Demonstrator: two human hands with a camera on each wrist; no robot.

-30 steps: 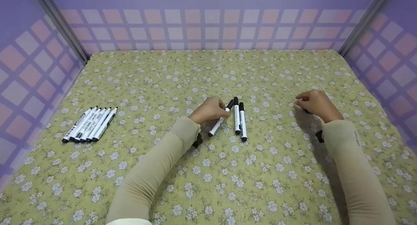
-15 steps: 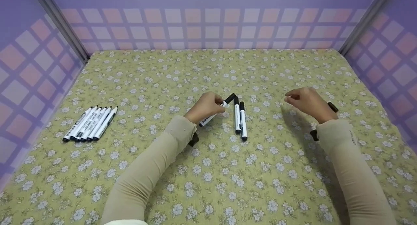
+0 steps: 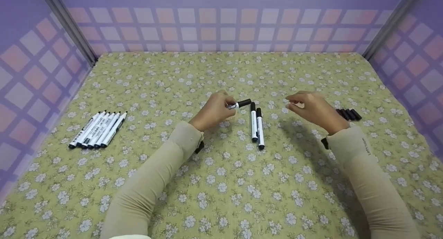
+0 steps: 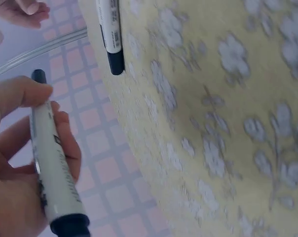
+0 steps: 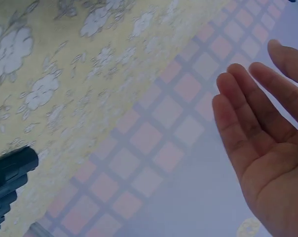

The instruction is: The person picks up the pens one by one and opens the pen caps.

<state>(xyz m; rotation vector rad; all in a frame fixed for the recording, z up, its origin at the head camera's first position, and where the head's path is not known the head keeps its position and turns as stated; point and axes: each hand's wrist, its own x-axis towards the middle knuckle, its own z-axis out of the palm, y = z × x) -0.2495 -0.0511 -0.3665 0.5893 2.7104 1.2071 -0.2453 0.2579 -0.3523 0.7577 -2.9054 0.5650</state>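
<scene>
Currently, we see the left hand (image 3: pixel 213 108) gripping a marker (image 4: pixel 55 158) between thumb and fingers, seemingly lifted off the flowered bench (image 3: pixel 211 204). Its long axis runs crosswise, and its black cap (image 3: pixel 245 103) points toward the right hand (image 3: pixel 309 108), with a gap between. That line from cap to right hand is, we judge, what matters most. The right hand grasps nothing, its thumb and fingers parted. Nearer the left hand, two capped markers (image 3: pixel 260 130) lie side by side between both hands, pointing away from us. Well to the left rests a row of uncapped markers (image 3: pixel 98 130); loose black caps (image 3: pixel 347 114) lie right of the right hand.
</scene>
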